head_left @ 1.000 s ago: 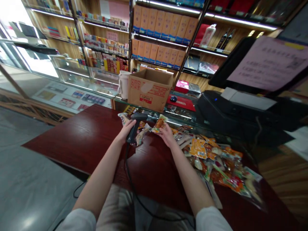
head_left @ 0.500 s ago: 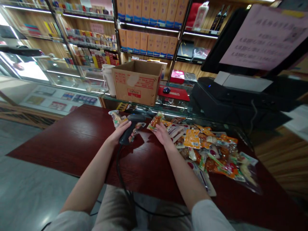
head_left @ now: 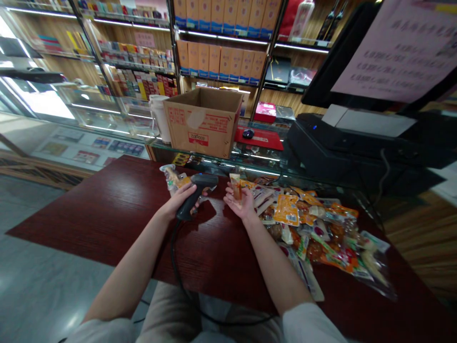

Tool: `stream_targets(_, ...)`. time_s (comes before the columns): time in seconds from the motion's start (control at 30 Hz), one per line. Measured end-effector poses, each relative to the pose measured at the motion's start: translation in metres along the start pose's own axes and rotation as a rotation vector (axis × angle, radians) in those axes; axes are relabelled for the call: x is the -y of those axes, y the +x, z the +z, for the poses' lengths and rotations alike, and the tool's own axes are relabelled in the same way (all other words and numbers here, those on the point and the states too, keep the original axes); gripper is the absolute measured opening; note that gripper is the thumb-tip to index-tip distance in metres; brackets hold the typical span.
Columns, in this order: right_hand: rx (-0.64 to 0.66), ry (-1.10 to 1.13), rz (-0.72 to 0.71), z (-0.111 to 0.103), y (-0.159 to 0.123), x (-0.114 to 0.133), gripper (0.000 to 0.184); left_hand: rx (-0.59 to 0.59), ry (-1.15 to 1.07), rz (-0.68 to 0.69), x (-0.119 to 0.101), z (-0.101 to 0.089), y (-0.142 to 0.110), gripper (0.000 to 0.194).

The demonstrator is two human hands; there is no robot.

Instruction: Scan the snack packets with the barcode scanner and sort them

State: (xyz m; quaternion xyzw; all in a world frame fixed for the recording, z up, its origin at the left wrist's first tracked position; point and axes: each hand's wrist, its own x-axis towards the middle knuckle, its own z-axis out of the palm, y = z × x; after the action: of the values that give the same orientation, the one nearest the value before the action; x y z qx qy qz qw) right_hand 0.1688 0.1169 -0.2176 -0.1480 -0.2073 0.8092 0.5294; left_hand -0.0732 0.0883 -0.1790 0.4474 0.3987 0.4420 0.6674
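My left hand [head_left: 183, 197] is wrapped round the handle of a black barcode scanner [head_left: 193, 193], whose head points to the right. A dark cable runs from its base down toward my lap. Just beyond that hand, a clear snack packet [head_left: 172, 175] lies on the dark red table [head_left: 124, 214]. My right hand [head_left: 241, 202] is palm up, its fingers curled about a small packaged snack [head_left: 236, 186] with brown contents. Close by on the right is a heap of packaged snacks [head_left: 285, 209], orange and clear, loosely piled.
An opened cardboard box [head_left: 200, 126] stands on the glass counter behind the table, beside a white cylindrical container [head_left: 160, 116]. A mouse [head_left: 248, 134] rests on a red mat [head_left: 267, 139]. At the right are a monitor [head_left: 321, 62] and a black machine [head_left: 314, 138]. Stocked shelves line the back.
My right hand has rolled palm up, turning the snack packet from its broad face to a narrower side. My left hand keeps the scanner in nearly the same place.
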Motion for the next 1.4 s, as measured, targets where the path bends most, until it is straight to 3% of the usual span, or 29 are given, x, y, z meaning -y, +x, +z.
stream_targets(0.2,0.031,0.064,0.125,0.004,-0.003,-0.002,0.023,0.031,-0.001,0.01,0.003,0.0,0.002,0.042)
stream_targets(0.33,-0.027,0.086,0.106,0.0,0.0,-0.004,0.019,0.033,-0.006,0.021,0.004,0.0,0.001,0.046)
stream_targets(0.5,-0.153,-0.04,0.123,-0.002,0.003,-0.006,0.026,0.015,0.006,0.024,0.004,0.001,0.001,0.046)
stream_targets(0.73,-0.146,-0.155,0.069,0.003,0.002,-0.011,0.026,-0.001,0.065,0.021,0.008,0.007,0.003,0.049)
stream_targets(0.9,-0.161,-0.272,0.039,-0.002,0.005,-0.014,0.021,0.049,0.091,0.032,0.007,0.011,0.001,0.05)
stream_targets(1.07,-0.216,-0.254,0.052,-0.006,0.007,-0.017,0.016,0.085,0.136,0.07,0.009,0.012,0.001,0.046)
stream_targets(1.2,-0.238,-0.241,0.059,-0.003,0.006,-0.018,0.017,0.086,0.12,0.037,0.011,0.011,0.003,0.046)
stream_targets(1.4,-0.171,-0.297,0.034,0.0,0.003,-0.017,0.023,0.067,0.043,-0.049,0.008,0.008,0.002,0.053)
